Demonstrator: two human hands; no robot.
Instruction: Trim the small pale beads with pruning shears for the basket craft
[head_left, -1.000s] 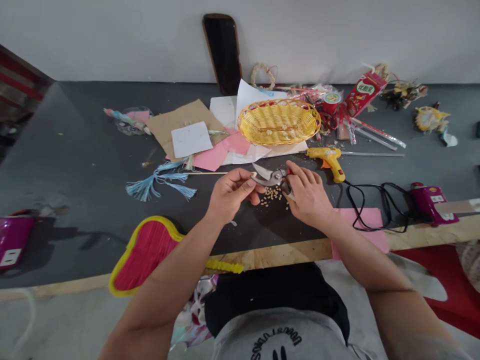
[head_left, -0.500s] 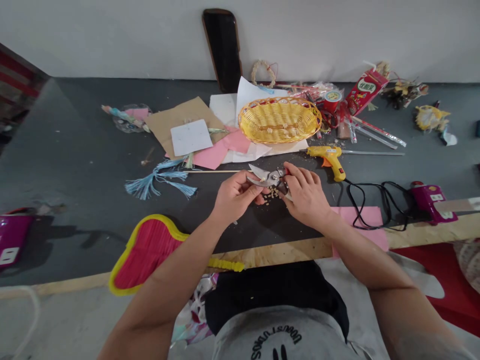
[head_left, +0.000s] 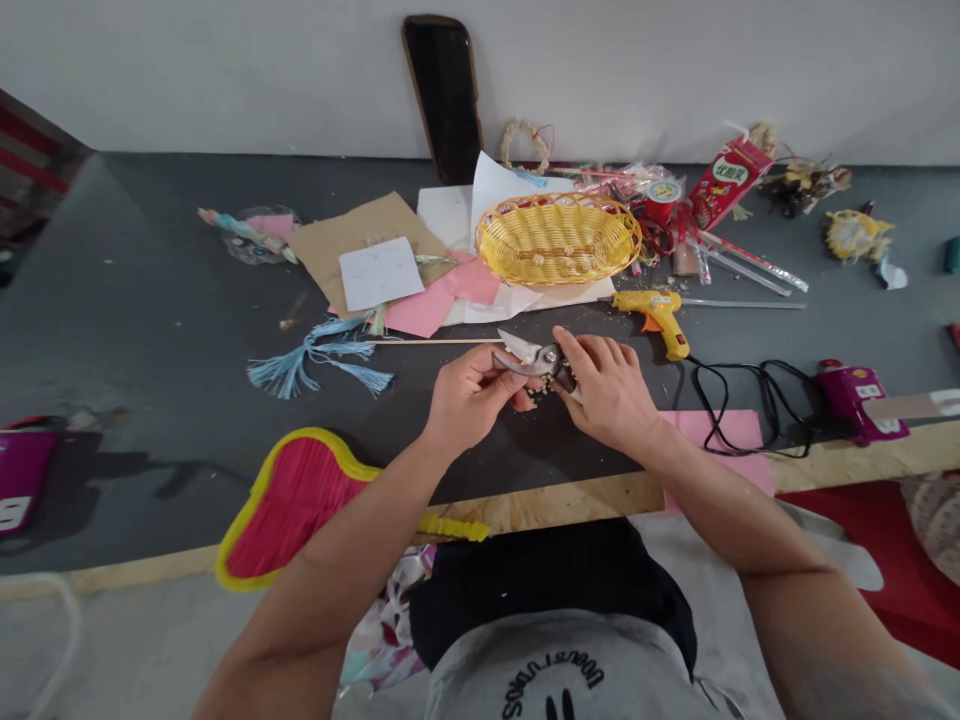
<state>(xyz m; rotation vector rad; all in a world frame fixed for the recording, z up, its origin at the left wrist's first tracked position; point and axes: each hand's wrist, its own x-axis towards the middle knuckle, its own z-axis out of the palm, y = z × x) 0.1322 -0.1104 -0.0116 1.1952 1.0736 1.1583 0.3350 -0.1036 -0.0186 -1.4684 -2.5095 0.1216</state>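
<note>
The right hand [head_left: 607, 385] has slid in toward the left hand [head_left: 469, 395], so the two nearly meet over a pair of steel pruning shears [head_left: 529, 358], and most of the small pale crumbs [head_left: 534, 392] that lay exposed on the worktop are now hidden beneath them. The shears are held just above the middle of the dark grey worktop [head_left: 150, 300], nearer its front edge, their blades slightly apart and pointing left. The left fingers [head_left: 499, 372] curl together around the shears' body, while the right fingers [head_left: 592, 350] close over the handle end, which is mostly hidden. A thin wooden skewer [head_left: 435, 341] lies beyond the left hand, and a yellow hot glue gun [head_left: 660, 318] lies just beyond the right.
</note>
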